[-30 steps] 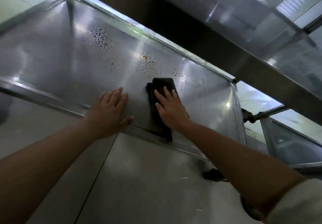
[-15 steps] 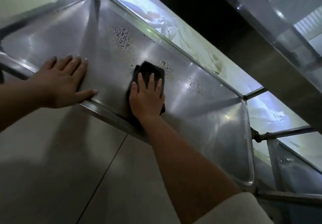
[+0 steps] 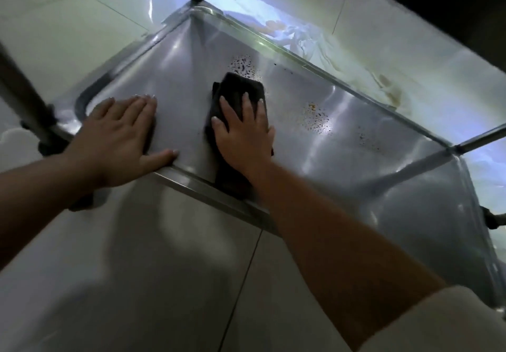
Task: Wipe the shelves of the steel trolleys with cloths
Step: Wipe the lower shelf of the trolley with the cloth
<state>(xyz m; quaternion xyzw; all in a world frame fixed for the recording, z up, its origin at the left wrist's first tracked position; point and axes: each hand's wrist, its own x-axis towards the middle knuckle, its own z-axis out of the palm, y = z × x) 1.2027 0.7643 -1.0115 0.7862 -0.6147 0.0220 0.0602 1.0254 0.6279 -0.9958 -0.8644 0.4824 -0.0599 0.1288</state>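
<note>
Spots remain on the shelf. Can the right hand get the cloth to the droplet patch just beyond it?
Probably yes: the right hand presses the dark folded cloth flat beside the droplet patch, with bare steel shelf between.

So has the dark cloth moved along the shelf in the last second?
Yes. The dark cloth under the right hand slid left along the shelf, from beside the rightmost droplet patch to the leftmost droplet patch.

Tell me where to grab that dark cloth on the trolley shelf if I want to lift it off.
Probably pinch the near end of the dark cloth, where it drapes over the shelf front rim beside the right hand. That end hangs free, so fingers can get under it from the front; the rest lies flat, pressed down by the palm.
</note>
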